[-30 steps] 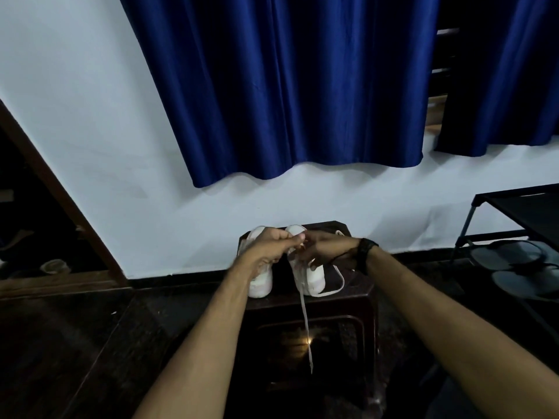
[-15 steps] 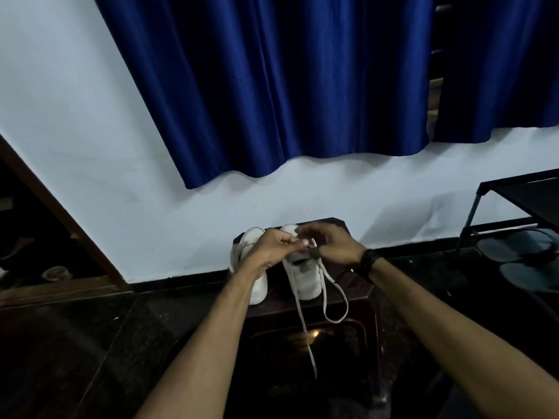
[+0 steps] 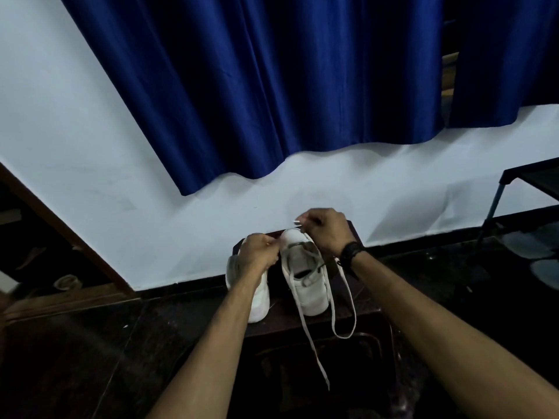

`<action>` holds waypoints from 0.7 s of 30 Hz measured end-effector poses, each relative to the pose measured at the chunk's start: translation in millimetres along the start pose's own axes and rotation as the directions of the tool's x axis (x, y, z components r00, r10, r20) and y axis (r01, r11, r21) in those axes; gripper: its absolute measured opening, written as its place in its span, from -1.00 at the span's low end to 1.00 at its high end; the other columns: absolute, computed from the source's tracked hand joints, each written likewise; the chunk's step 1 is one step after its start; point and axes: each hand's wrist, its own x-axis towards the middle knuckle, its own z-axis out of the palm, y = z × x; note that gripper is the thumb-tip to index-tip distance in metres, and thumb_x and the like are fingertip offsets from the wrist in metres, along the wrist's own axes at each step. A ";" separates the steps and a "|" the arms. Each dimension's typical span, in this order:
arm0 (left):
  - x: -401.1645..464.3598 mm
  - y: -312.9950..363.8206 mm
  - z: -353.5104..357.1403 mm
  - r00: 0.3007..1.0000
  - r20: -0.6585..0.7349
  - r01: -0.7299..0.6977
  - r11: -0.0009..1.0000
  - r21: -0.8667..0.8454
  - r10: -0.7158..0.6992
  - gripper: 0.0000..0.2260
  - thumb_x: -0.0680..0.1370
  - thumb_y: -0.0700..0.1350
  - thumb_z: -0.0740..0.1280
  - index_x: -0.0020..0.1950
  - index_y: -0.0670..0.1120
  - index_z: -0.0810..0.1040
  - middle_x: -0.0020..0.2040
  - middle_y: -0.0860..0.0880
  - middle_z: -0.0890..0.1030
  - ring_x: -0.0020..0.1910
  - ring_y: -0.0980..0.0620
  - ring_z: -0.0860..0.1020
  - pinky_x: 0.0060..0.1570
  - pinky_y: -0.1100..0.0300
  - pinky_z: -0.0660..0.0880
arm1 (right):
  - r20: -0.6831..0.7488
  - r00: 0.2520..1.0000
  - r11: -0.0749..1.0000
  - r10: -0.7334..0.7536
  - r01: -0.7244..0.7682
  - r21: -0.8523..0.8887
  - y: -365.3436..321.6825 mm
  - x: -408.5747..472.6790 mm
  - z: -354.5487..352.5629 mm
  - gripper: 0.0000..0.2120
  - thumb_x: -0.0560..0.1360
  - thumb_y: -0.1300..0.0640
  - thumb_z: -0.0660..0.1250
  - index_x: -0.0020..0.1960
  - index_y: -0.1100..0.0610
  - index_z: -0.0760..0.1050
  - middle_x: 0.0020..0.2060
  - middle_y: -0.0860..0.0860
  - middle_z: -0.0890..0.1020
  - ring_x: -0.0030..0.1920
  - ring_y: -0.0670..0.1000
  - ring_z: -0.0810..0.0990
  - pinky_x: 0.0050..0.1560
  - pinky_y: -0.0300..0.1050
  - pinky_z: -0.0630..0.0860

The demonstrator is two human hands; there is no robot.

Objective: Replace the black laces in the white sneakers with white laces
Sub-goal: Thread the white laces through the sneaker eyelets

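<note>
Two sneakers (image 3: 305, 285) side by side on stool (image 3: 357, 316), against wall (image 3: 90, 176). Lace (image 3: 314, 352) hanging over stool front. Curtain (image 3: 272, 86) above. Rack (image 3: 529, 182) to right.

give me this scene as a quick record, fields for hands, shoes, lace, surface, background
left hand: pinches the white lace at the right sneaker's collar
right hand: pinches a lace tip above the same sneaker
right sneaker: white, upright on the stool, partly laced
left sneaker: white, beside it, partly hidden by the left hand
white lace: a loop and a free end hang over the stool's front
stool: dark
background: blue curtain, white wall
</note>
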 end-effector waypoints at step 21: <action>7.4 -12.0 24.8 0.929 0.105 0.366 0.850 -0.379 -0.354 -0.81 0.52 -0.37 0.26 -0.20 -0.16 0.58 -0.45 -0.05 0.60 -0.48 0.04 0.58 -0.38 0.17 0.53 | -0.030 0.999 0.836 0.034 -0.045 -0.547 33.0 1.6 53.7 -0.80 0.47 0.07 0.26 0.01 0.03 0.62 -0.11 0.15 0.65 -0.04 0.24 0.62 -0.15 -0.05 0.43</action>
